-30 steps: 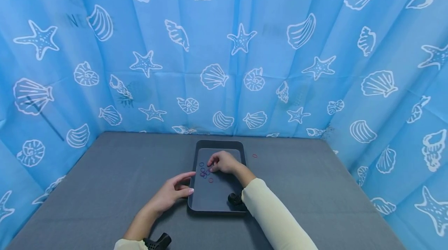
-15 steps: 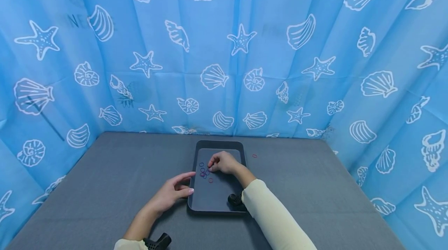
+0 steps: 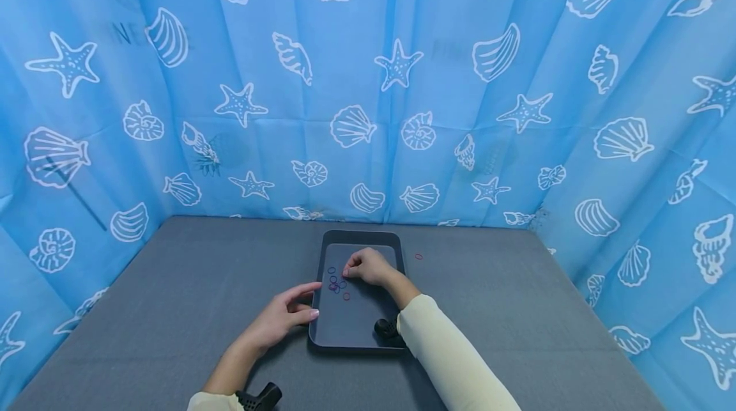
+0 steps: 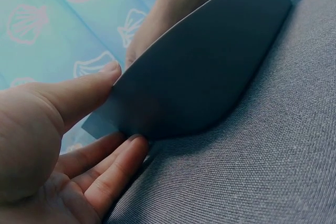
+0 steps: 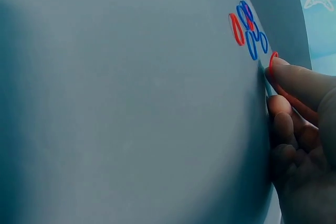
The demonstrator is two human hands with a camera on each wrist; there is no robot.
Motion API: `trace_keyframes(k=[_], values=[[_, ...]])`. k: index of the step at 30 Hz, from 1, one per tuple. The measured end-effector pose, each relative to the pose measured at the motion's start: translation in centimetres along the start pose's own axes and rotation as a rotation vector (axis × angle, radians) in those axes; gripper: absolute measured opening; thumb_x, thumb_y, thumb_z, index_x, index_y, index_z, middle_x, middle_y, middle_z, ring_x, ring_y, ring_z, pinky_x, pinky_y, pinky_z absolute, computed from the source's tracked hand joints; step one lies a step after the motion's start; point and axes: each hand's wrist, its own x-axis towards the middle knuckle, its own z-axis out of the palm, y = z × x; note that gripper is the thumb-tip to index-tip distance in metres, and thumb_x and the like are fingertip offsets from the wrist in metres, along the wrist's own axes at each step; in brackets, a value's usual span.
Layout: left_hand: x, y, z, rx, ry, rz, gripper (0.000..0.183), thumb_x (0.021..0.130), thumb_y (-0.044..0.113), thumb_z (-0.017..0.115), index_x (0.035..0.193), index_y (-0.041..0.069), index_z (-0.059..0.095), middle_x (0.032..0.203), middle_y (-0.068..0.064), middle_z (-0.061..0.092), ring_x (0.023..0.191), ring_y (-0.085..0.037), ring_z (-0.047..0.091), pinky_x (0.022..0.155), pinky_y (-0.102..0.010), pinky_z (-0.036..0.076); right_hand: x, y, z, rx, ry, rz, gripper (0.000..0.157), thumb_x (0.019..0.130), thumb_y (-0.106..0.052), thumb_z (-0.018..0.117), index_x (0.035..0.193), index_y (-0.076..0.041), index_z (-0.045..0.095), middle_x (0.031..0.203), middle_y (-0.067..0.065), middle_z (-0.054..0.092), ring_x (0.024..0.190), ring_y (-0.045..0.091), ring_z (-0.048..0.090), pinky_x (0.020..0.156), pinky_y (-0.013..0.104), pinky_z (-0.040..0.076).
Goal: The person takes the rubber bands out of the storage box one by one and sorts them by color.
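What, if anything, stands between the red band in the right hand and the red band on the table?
The tray's right wall stands between the pinched red band in the right hand and the lone red band on the table. No other object is visible between them.

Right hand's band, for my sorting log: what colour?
The band is red, clearest in the right wrist view.

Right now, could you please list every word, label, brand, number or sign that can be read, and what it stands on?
"N": dark, faint lettering on the blue curtain, upper left in the head view; anything after it is unreadable.
Faint marks on the curtain, right of centre: too blurred to read.
No readable text on the tray or the coloured loops.
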Motion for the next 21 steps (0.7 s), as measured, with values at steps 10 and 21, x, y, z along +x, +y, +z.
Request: trace_keyframes(k=[10, 21], values=[[-0.1, -0.1, -0.1, 0.013, 0.010, 0.001, 0.053, 0.081, 0.024, 0.060, 0.130, 0.021, 0.039, 0.130, -0.015, 0.034, 0.094, -0.021, 0.053, 0.080, -0.040, 0.044, -0.4, -0.2, -0.5, 0.038, 0.020, -0.016, 0.014, 0.081, -0.024, 0.061, 0.071, -0.015, 0.064, 0.068, -0.004, 0.058, 0.060, 0.012, 0.049, 0.051, 0.026, 0.039], [0.0, -0.1, 0.0, 0.009, 0.009, 0.003, 0.052, 0.081, 0.024, 0.060, 0.129, 0.022, 0.040, 0.129, -0.014, 0.035, 0.094, -0.020, 0.053, 0.079, -0.040, 0.044, -0.7, 0.0, -1.9, 0.101, 0.059, -0.031, 0.022, 0.079, -0.027, 0.062, 0.073, -0.006, 0.066, 0.072, 0.008, 0.062, 0.059, 0.019, 0.053, 0.048, 0.027, 0.041]])
